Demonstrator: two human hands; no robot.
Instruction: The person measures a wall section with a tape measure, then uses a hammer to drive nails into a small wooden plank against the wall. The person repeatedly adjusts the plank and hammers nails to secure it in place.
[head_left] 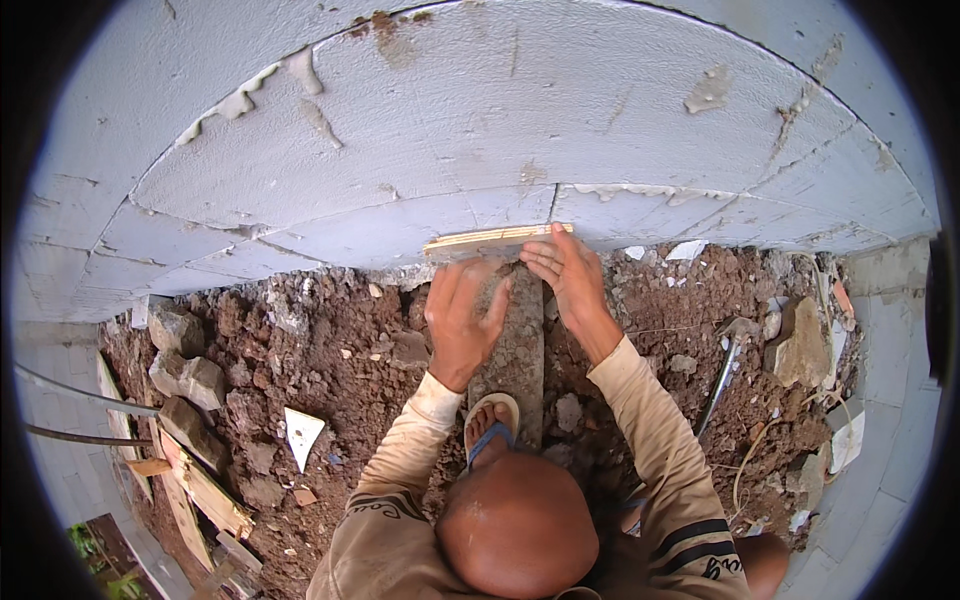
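Currently, board (pixel 497 239) sits along the wall (pixel 480 110) foot, pale layered edge up; right hand (pixel 572 285) has fingertips at its right end, grip cannot be told, left hand (pixel 462 315) blurred, spread wide with thumb apart, contact unclear. Likely risk: board tips or slides if fingertip support slackens, or the lumpy soil (pixel 740 290) beside the concrete strip (pixel 515 350) offers uneven footing.

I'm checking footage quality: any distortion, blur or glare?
Head view: the pale grey block wall bends into fisheye arcs, with dark corners; head view: the bare left hand looks blurred at the fingers, the bare right hand crisper; head view: soft, fairly even light, no strong glare.
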